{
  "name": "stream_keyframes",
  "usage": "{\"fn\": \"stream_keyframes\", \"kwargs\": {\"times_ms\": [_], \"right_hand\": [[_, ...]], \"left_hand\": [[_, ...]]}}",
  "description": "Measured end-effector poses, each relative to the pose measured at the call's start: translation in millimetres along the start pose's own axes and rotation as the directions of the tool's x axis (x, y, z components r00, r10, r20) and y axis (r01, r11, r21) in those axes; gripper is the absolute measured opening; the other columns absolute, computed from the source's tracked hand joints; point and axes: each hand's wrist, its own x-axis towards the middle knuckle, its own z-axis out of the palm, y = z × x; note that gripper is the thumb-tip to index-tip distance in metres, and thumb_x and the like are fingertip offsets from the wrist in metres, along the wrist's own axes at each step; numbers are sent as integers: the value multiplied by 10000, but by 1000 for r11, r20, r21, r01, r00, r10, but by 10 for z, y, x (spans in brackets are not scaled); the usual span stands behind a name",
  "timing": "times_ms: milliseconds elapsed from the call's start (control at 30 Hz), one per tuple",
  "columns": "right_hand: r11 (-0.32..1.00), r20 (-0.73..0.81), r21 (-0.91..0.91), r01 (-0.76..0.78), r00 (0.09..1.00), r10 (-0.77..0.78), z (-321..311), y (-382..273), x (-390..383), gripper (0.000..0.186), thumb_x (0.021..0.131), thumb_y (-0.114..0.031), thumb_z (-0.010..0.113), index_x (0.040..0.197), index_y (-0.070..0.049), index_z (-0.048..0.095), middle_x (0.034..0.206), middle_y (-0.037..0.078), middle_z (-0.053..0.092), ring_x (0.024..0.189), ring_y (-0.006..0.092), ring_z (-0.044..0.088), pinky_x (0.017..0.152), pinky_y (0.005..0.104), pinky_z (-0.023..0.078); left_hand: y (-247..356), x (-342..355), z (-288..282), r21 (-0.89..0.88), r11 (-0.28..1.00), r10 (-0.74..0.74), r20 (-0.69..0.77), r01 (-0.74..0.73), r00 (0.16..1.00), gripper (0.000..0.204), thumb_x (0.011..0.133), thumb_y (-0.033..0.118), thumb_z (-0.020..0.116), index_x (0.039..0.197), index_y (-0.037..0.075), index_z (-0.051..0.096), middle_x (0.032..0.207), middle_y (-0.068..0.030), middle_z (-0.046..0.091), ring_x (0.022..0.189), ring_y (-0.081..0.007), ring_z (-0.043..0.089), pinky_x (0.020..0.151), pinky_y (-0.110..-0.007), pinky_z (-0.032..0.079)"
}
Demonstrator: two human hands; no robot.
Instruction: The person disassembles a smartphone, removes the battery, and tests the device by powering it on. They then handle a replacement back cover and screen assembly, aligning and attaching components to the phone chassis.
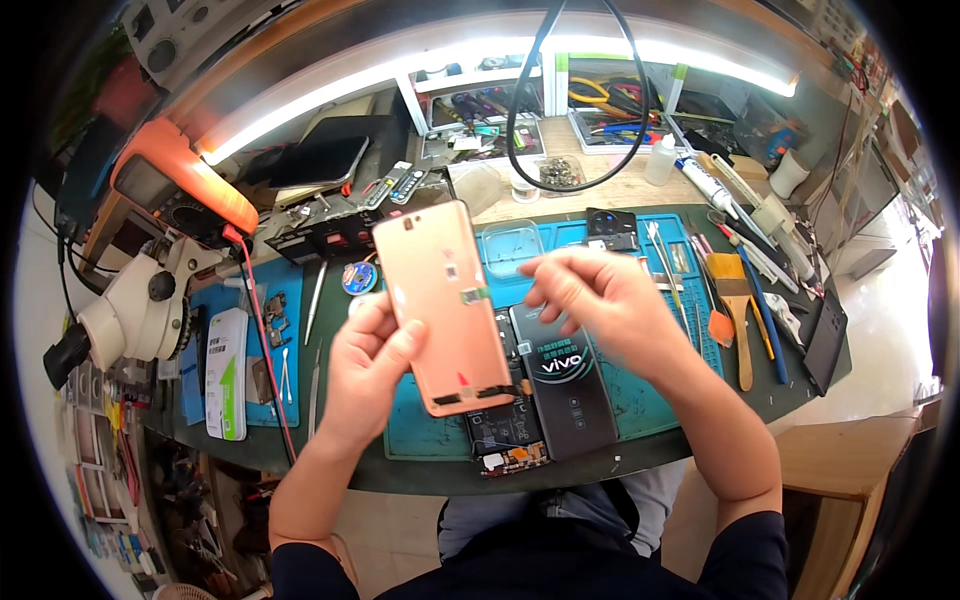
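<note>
My left hand [370, 365] grips the left edge of a phone screen panel [440, 320], thumb on its face. The panel stands tilted above the mat; its flat copper-pink side faces me, with a small flex connector in the middle and a dark strip along the lower end. To its right hovers my right hand [590, 295], apart from the panel, fingers curled in together; anything between them is hidden. Beneath lie an opened phone body [508, 430] with exposed battery and boards, partly covered by the panel, and a dark phone panel [570, 400] under a printed film.
A blue work mat [650, 420] covers the bench. Left stand an orange multimeter [185, 185] and a white microscope [130, 320]. Right lie tweezers [663, 260], a wide brush [735, 300] and other tools. A clear dish [512, 248] sits behind; a black cable loop [515, 100] hangs above.
</note>
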Motion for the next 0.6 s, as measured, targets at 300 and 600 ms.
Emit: {"fn": "stream_keyframes", "kwargs": {"times_ms": [300,600], "right_hand": [[997,173,-49,-63,982,71,281,133,-140,303,1002,-106,702,1266,35,657,1043,54,734,894,72,668,771,258,562],[997,94,77,-15,996,8,279,188,-137,315,993,-142,700,1231,61,666,990,92,765,865,103,688,775,282,562]], "left_hand": [[-72,-55,87,43,998,32,157,-39,987,445,1051,107,635,1443,-59,507,1323,-103,658,1215,-145,618,1053,-314,484],[-88,-44,68,43,999,27,74,-30,997,410,1038,78,619,1410,-65,524,1294,-116,675,1160,-144,647,1023,-302,498]]}}
